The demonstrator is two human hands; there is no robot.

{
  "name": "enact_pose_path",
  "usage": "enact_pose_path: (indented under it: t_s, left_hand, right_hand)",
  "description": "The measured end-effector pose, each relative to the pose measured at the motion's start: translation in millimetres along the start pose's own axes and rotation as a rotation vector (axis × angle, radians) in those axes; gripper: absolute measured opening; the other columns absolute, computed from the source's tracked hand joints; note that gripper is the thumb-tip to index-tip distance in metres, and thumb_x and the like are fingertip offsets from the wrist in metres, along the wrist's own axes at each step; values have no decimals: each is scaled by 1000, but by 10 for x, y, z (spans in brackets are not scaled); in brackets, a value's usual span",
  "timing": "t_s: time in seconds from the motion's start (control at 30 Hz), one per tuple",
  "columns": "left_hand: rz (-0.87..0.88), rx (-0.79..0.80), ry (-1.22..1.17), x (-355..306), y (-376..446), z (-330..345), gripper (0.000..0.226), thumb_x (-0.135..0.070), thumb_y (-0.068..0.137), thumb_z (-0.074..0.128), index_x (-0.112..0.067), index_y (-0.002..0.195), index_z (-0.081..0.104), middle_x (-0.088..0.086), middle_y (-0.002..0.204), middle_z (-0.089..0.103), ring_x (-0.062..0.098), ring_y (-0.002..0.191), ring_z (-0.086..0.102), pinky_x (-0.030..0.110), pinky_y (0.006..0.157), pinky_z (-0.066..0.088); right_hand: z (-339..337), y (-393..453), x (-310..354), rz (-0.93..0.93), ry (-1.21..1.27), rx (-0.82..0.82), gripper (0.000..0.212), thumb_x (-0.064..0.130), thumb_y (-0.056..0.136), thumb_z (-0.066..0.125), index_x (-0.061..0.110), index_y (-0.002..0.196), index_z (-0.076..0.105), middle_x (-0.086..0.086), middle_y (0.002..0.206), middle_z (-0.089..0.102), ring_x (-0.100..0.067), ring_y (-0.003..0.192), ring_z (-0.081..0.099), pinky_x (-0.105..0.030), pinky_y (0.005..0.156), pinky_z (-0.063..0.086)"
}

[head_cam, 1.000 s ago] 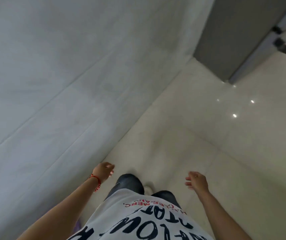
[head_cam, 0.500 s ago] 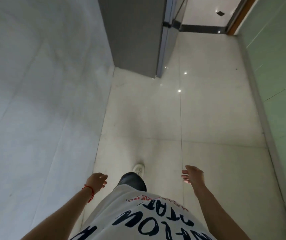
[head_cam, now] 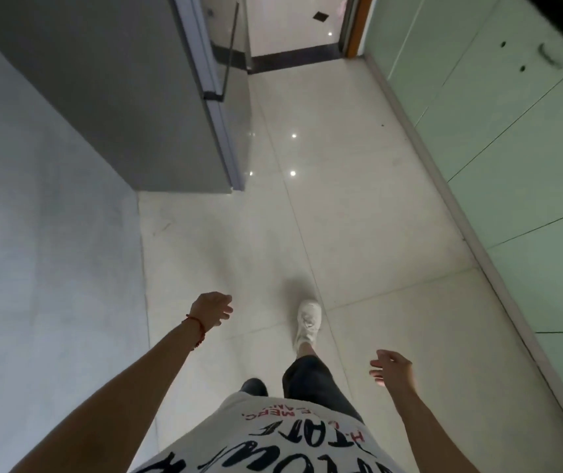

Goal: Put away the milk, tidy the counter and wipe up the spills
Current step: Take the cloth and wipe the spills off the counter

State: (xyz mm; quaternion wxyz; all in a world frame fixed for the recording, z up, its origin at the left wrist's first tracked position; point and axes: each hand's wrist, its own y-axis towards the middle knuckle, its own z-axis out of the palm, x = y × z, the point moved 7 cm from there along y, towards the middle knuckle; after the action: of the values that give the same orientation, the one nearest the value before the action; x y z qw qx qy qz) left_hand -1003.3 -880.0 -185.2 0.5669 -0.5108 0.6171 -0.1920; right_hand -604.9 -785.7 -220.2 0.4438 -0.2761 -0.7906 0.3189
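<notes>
While crossing pale glossy floor tiles (head_cam: 358,206) empty-handed, left hand (head_cam: 212,309) and right hand (head_cam: 392,370) loose and open, probably heading toward tall grey fridge (head_cam: 129,97) far left; next calls for reaching its door.

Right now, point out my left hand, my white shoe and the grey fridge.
left hand (head_cam: 212,308), head view, back of the hand.
white shoe (head_cam: 308,323), head view, top of the shoe.
grey fridge (head_cam: 112,97), head view, flat side panel.

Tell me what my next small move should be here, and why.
Probably keep stepping forward and turn toward the green cabinets on your right. Both your left hand and right hand are open and empty, and no milk, counter or spill is in view, only tiled floor and the grey fridge.
</notes>
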Motion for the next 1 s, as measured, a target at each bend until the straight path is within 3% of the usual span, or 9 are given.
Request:
enact_pose_path:
  t_s: [0.17,0.4,0.7,0.83,1.0]
  left_hand:
    - [4,-11,5,-1049,568,244,20,-16,92,49,-13,73,54,5,70,58,17,61,52,26,58,37]
    - [-76,-45,0,-1963,1147,286,14,-17,92,50,-4,88,56,8,72,59,20,63,53,26,58,39]
    - [-176,-76,-42,-3159,2208,51,21,-14,92,50,-8,72,51,10,67,54,21,58,45,25,57,31]
    - [-182,-51,-16,-4032,2722,74,21,-15,92,50,-7,73,54,10,67,55,21,58,46,24,56,32]
    - [-66,9,53,-5583,3355,302,14,-16,93,47,-5,89,55,7,72,58,18,64,52,25,59,39]
  right_hand:
    - [-109,695,836,31,54,-29,14,11,91,50,3,95,61,-11,71,65,-27,59,60,-30,56,47]
    - [80,1611,2655,-50,11,36,15,10,89,50,4,94,62,-8,69,64,-23,55,58,-29,54,47]
    - [388,2693,4527,-103,-5,99,14,17,89,52,8,96,61,-7,73,65,-20,57,58,-27,55,46]
    - [294,3119,5145,-56,8,51,14,15,90,53,6,98,60,-8,73,64,-22,59,59,-28,56,47]
    - [149,3629,5880,-25,49,-20,17,15,91,52,3,100,60,-12,78,66,-25,64,61,-29,56,47]
